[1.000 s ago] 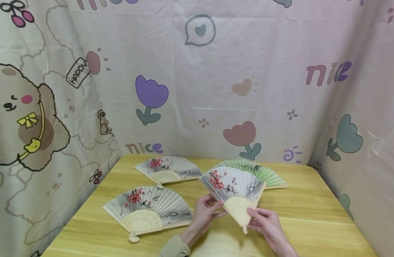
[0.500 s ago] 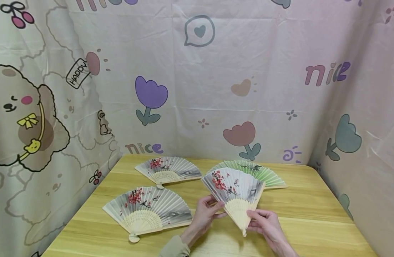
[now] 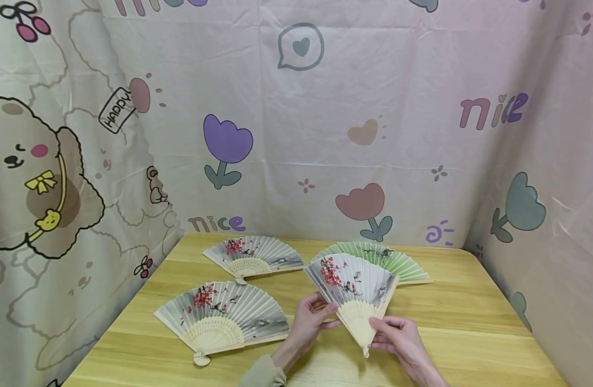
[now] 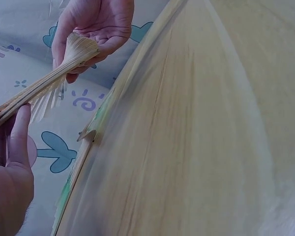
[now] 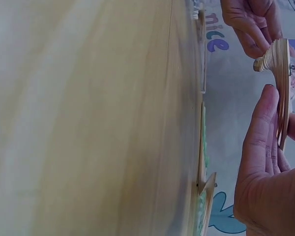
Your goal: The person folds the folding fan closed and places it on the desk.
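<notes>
A partly spread folding fan (image 3: pixel 354 285), white and grey with red blossoms and pale ribs, is held above the table in the head view. My left hand (image 3: pixel 312 320) pinches its left edge, thumb in front and fingers behind. On the other side, my right hand (image 3: pixel 400 338) pinches the right edge of the ribs close to the pivot. The left wrist view shows the fan's ribs (image 4: pixel 49 81) edge-on between both hands. In the right wrist view the stacked ribs (image 5: pixel 281 83) stand beside my right fingers.
Two similar blossom fans lie spread on the left of the wooden table (image 3: pixel 465 344), one nearer (image 3: pixel 224 317) and one farther back (image 3: pixel 253 258). A green fan (image 3: pixel 407 263) lies behind the held one, partly covered. Printed curtains (image 3: pixel 296 134) surround the table.
The held folding fan has narrowed slightly, its left edge shifting a little right and its pivot end dipping lower. Both hands stay nearly in place. The fans on the table have not moved.
</notes>
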A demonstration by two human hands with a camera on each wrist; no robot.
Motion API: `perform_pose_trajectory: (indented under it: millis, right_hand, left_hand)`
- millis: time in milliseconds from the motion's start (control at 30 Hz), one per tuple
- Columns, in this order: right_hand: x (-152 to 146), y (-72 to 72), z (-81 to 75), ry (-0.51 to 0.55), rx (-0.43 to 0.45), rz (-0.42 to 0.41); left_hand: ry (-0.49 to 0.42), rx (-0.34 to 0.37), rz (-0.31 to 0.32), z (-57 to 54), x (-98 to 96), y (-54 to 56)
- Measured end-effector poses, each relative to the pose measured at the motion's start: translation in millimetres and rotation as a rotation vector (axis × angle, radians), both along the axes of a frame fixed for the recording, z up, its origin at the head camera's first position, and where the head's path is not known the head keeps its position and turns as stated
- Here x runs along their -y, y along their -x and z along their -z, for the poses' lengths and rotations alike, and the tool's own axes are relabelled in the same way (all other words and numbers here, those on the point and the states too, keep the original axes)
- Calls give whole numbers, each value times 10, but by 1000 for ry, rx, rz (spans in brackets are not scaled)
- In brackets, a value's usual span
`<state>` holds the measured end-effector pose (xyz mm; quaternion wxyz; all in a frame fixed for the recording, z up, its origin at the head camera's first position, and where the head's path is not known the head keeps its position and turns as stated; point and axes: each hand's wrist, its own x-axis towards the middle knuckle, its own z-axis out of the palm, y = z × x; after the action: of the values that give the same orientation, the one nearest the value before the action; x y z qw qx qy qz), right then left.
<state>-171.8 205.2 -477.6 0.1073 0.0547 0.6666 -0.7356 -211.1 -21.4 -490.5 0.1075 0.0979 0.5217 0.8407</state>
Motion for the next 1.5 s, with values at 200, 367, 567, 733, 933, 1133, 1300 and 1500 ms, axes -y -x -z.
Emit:
perform_pose_trajectory:
  millis: [200,367,567,733,933,1133,1300,1500]
  right_hand:
    - [12,1,-19,-13,-7,-10]
    - [24,7,-19,-19,0,2]
    - [31,9,-26,-20,1,9]
    - [26,15,-42,-19,-17,-7]
    - [31,19,-54,-39,-14,0]
    - [43,10,-60,-70,-27,25]
    - [57,10,-54,-97,-36,41]
    - [52,11,-52,-117,-48,33]
  left_hand:
    - [6,-7,-19,14,-5,0]
    - [12,-32,-15,35,-3,18]
    - [33,-29,-1,15,-6,24]
    - [54,-11,-9,-9,-20,24]
    - [71,-2,-22,-12,-39,32]
    - [89,-12,-22,-12,-48,41]
    - [87,-16,-13,-19,-51,45]
    - [96,-30,1,-28,-57,43]
